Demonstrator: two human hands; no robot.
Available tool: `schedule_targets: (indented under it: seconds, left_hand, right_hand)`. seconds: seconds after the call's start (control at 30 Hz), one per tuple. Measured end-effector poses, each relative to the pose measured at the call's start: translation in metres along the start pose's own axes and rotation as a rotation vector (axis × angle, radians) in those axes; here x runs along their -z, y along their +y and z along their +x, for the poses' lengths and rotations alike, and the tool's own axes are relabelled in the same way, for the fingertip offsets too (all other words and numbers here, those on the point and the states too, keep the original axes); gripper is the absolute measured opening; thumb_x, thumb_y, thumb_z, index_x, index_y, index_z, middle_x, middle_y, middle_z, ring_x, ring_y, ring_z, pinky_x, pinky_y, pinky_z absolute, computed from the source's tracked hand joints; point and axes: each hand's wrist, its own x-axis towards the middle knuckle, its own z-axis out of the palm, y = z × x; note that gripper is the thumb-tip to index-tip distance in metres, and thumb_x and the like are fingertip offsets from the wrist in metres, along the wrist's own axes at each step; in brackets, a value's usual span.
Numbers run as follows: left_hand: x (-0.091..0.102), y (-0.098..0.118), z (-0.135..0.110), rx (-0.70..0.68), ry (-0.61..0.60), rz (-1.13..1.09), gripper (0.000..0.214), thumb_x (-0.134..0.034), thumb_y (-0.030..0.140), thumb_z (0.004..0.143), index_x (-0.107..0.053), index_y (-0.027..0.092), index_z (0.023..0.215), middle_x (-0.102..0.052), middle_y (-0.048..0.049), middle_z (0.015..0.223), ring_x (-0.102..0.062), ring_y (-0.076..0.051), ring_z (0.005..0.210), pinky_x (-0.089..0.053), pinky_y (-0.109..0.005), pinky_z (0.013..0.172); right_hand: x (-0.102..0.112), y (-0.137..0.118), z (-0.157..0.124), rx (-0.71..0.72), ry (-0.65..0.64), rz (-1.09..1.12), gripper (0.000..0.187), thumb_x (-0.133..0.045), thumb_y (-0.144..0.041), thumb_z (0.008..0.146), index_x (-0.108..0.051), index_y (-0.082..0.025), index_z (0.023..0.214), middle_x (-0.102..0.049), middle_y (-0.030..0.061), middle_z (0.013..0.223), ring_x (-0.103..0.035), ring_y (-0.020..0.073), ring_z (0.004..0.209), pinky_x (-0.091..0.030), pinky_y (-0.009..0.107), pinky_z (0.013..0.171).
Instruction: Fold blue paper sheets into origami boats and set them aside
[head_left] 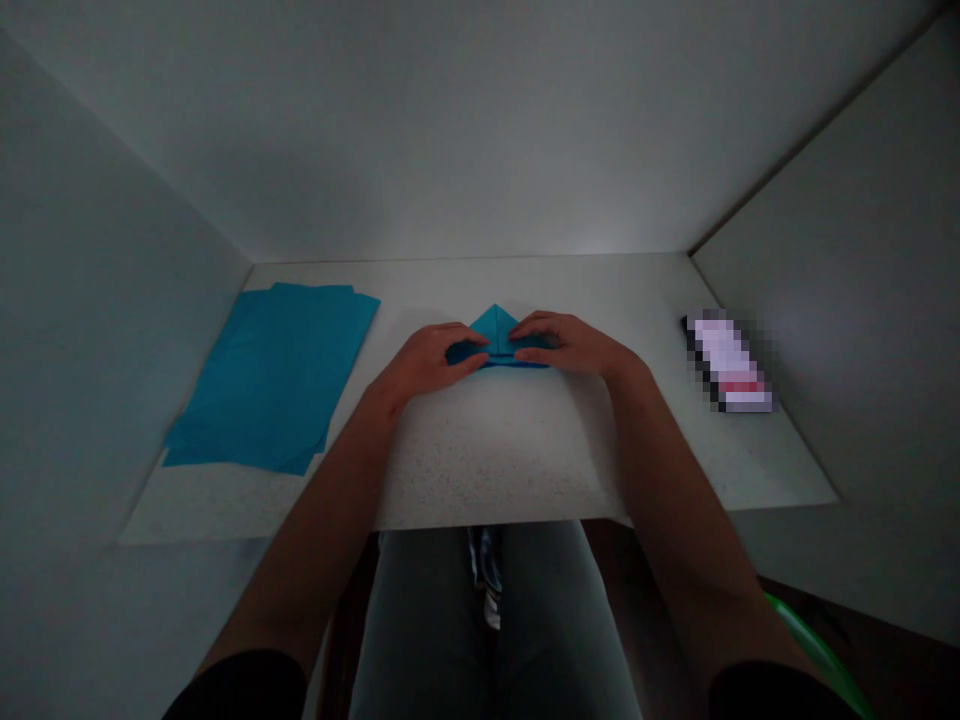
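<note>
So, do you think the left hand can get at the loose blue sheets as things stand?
Probably yes: the left hand sits on the folded blue paper, close to the loose blue sheets, with only white tabletop between them.

The bench (pixel 495 460) has a pale, finely speckled white top with a straight near edge. Toward the left lies a loose stack of flat blue paper sheets (pixel 270 375), set at a slant to the bench edges, with their corners not quite lined up. Near the middle, well apart from that stack, sits a piece of folded blue paper (pixel 495 325), its point aimed at the far edge. Toward the right, close to the right edge of the bench, lies a narrow oblong object (pixel 727 360), also at a slant and too blurred to name.
</note>
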Motion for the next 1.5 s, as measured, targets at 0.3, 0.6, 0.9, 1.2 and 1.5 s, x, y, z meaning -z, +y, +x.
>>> schedule_targets:
  seconds: [0.3, 0.6, 0.9, 1.2, 1.5]
  left_hand:
    - [0.001, -0.002, -0.001, -0.029, -0.068, 0.059, 0.061, -0.095, 0.057, 0.077, -0.079, 0.028, 0.129, -0.079, -0.0084, 0.132, -0.076, -0.031, 0.121, -0.058, -0.047, 0.111]
    - [-0.002, -0.006, 0.0, -0.024, -0.037, 0.073, 0.033, -0.077, 0.042, 0.097, -0.08, 0.026, 0.125, -0.082, -0.0075, 0.125, -0.078, -0.026, 0.115, -0.06, -0.043, 0.107]
    - [-0.004, -0.014, 0.006, 0.056, 0.096, 0.127, 0.031, -0.072, 0.026, 0.1, -0.076, 0.025, 0.131, -0.078, -0.0079, 0.128, -0.073, -0.024, 0.12, -0.058, -0.043, 0.112]
    - [-0.004, -0.021, 0.003, 0.338, 0.193, 0.379, 0.028, -0.083, 0.043, 0.095, -0.075, 0.023, 0.114, -0.07, -0.0119, 0.125, -0.065, -0.033, 0.121, -0.052, -0.051, 0.111]
    - [-0.002, -0.01, 0.003, 0.427, 0.167, 0.4, 0.049, -0.092, 0.058, 0.085, -0.07, 0.023, 0.112, -0.064, -0.013, 0.131, -0.062, -0.034, 0.127, -0.048, -0.051, 0.114]
  right_hand:
    - [0.0, 0.007, 0.0, -0.004, -0.073, -0.107, 0.067, -0.096, -0.062, 0.074, -0.081, -0.032, 0.133, -0.071, 0.0097, 0.14, -0.069, 0.0367, 0.129, -0.054, 0.056, 0.115]
    - [0.0, 0.007, 0.0, 0.007, -0.077, -0.125, 0.063, -0.093, -0.062, 0.078, -0.081, -0.033, 0.132, -0.069, 0.0091, 0.141, -0.067, 0.0364, 0.132, -0.051, 0.058, 0.12]
    - [-0.002, 0.018, 0.003, -0.043, 0.089, -0.173, 0.029, -0.071, -0.041, 0.098, -0.081, -0.029, 0.123, -0.077, 0.0098, 0.125, -0.073, 0.0311, 0.112, -0.059, 0.051, 0.106]
    - [0.009, 0.025, -0.004, -0.336, 0.201, -0.416, 0.04, -0.083, -0.056, 0.088, -0.077, -0.021, 0.104, -0.068, 0.0142, 0.117, -0.068, 0.0296, 0.095, -0.06, 0.048, 0.089]
    - [0.01, 0.017, -0.003, -0.289, 0.068, -0.289, 0.034, -0.083, -0.05, 0.083, -0.075, -0.022, 0.1, -0.072, 0.0126, 0.113, -0.068, 0.0288, 0.094, -0.058, 0.044, 0.089]
